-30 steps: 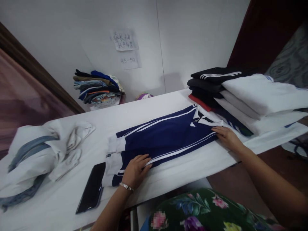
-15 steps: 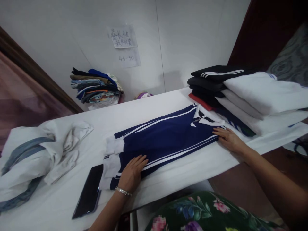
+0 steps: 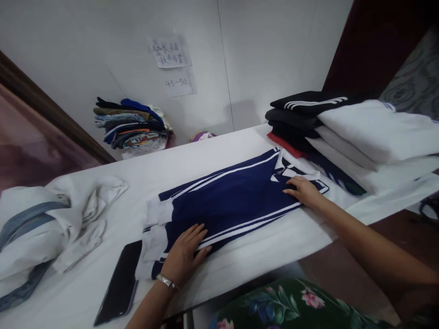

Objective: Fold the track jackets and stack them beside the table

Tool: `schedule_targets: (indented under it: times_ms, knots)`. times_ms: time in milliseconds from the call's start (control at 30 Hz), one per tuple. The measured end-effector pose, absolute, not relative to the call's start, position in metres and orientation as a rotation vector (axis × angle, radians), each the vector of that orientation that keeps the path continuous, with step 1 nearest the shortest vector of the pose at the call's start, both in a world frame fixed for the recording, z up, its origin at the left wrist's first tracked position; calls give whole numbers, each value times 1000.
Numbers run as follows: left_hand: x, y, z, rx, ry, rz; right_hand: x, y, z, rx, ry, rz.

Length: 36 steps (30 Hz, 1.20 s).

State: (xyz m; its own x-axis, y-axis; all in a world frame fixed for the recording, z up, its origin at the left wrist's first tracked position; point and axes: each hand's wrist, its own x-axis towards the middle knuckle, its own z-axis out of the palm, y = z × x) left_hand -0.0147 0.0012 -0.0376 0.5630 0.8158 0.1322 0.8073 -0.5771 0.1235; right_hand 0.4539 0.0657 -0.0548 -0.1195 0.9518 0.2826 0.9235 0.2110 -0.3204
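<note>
A navy blue jacket (image 3: 226,201) with white stripes, a white collar and white cuffs lies flat on the table, its sleeves laid lengthwise over the body. Resting on its lower near corner, close to the cuffs, is my left hand (image 3: 185,251), open with fingers spread; a silver bracelet circles that wrist. My right hand (image 3: 303,191) touches the jacket just below the collar, fingers open and slightly bent on the cloth. Beneath the palms the fabric is hidden.
A black phone (image 3: 120,283) lies left of the cuffs. Crumpled white clothing (image 3: 82,205) covers the table's left end. Folded garments (image 3: 343,123) are stacked at the right. Another clothes pile (image 3: 133,123) stands behind the white table (image 3: 206,160), below paper notes (image 3: 171,52) on the wall.
My right hand has moved left, from the shoulder edge onto the jacket below the collar. My left hand stays near the cuffs, its thumb now further out. The view has shifted slightly.
</note>
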Motion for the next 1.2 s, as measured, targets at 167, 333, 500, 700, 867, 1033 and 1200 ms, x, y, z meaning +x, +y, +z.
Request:
schedule_targets:
  times_ms: [167, 333, 500, 700, 867, 1033, 1200]
  knots:
    - [-15, 6, -38, 2748, 1479, 228, 457, 80, -53, -1736, -2055, 112]
    - [-16, 4, -33, 2706, 1462, 41, 460, 84, -60, -1758, -2074, 103]
    - [-20, 3, -32, 2681, 1478, 57, 460, 87, -68, -1733, -2060, 26]
    - [-19, 8, -44, 2634, 1791, 104, 461, 90, -70, -1739, -2102, 17]
    - [-24, 14, -34, 2633, 1808, 448, 461, 91, -61, -1728, -2119, 93]
    - [-13, 39, -36, 2753, 1863, 475, 440, 115, -43, -1568, -2062, 56]
    - [-7, 55, -58, 2713, 1929, 198, 420, 177, -36, -1570, -2159, -59]
